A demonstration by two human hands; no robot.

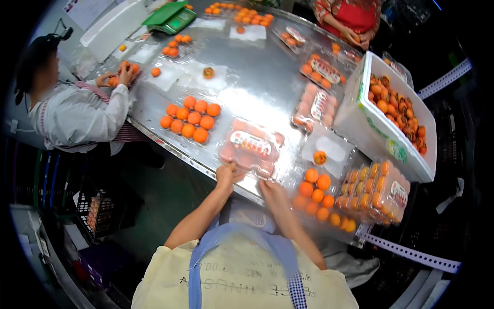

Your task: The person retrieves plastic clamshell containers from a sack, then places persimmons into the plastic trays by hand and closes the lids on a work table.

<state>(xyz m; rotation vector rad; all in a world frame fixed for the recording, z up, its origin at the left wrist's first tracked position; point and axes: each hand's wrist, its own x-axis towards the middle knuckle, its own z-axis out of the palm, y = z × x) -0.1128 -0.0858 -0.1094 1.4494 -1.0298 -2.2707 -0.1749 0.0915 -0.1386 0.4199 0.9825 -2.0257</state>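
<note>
A closed clear plastic clamshell box (250, 148) of orange fruit, with a white and red label, lies at the near edge of the metal table. At its front left side, my left hand (229, 177) has its fingers closed on the rim. My right hand (274, 194), slightly blurred, pinches near the front right corner. To the left sits an open pack of orange persimmons (191, 119) in rows. Right of my right hand are another open pack of persimmons (315, 191) and a stack of filled clamshell boxes (374, 191).
A white foam crate (355, 110) full of persimmons stands at the right. More labelled boxes (315, 105) lie along that side. A green scale (170, 18) is at the far left. One co-worker (82, 116) handles fruit at the left; another (352, 20) stands across the table.
</note>
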